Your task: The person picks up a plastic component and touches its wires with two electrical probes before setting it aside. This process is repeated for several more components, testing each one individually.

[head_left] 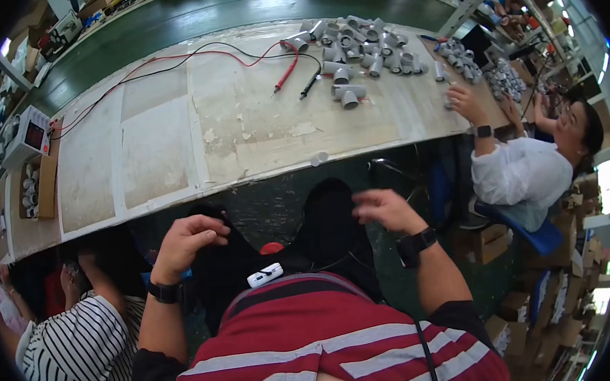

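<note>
My left hand [189, 241] hovers over my lap, below the table's near edge. Its fingers are loosely bent, the thumb stands a little apart, and I see nothing held in it. On the other side, my right hand [387, 210] is also raised over my lap, fingers loosely stretched and slightly blurred, with nothing in them. Neither hand touches the worktable [243, 134]. On the table lie a red test probe [286, 76] and a black test probe [310, 85]. Just right of them is a grey T-shaped pipe fitting [348, 95], in front of a pile of similar fittings [372, 45].
A white meter box [26, 136] stands at the far left, wired to the probes, behind a cardboard box [47, 186] of fittings. A small white fitting [319, 158] sits at the near edge. A co-worker [522, 166] sits right, another person in stripes [81, 351] left.
</note>
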Demonstrator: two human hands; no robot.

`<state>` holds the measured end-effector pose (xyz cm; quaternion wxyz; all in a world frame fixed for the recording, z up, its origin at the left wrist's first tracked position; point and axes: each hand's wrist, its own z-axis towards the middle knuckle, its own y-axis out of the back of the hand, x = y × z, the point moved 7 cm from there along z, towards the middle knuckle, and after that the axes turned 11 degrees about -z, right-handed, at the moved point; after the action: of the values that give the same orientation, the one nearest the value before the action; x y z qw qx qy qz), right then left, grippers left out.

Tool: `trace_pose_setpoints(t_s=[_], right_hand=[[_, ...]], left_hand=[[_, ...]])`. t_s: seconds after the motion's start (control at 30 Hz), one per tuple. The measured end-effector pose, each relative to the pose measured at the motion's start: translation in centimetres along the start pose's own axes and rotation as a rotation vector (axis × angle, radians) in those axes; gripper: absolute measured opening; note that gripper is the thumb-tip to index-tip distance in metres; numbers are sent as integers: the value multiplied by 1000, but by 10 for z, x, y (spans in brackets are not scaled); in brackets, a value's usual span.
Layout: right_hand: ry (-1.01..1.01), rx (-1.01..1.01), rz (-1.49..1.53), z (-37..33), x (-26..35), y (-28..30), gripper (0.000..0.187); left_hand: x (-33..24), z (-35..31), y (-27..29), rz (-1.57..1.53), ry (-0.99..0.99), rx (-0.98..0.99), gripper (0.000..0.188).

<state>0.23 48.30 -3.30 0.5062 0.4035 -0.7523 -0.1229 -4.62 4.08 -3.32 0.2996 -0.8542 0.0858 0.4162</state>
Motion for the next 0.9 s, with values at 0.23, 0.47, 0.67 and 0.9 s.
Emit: trace_pose_setpoints(t_s=[0.23, 0.47, 0.67, 0.9], right_hand=[[49, -641, 254, -53, 57, 43, 26], [492, -910, -472, 40, 123, 120, 43], [226, -799, -667, 86, 132, 115, 61], [288, -581, -389, 119, 274, 3, 61]], left_hand=[[-36, -52, -63, 688, -645, -255, 27], [-44, -55, -74, 535, -755, -414, 27], [-63, -67, -78, 675, -734, -333, 31], [-88, -39, -28, 701, -834, -635, 30]])
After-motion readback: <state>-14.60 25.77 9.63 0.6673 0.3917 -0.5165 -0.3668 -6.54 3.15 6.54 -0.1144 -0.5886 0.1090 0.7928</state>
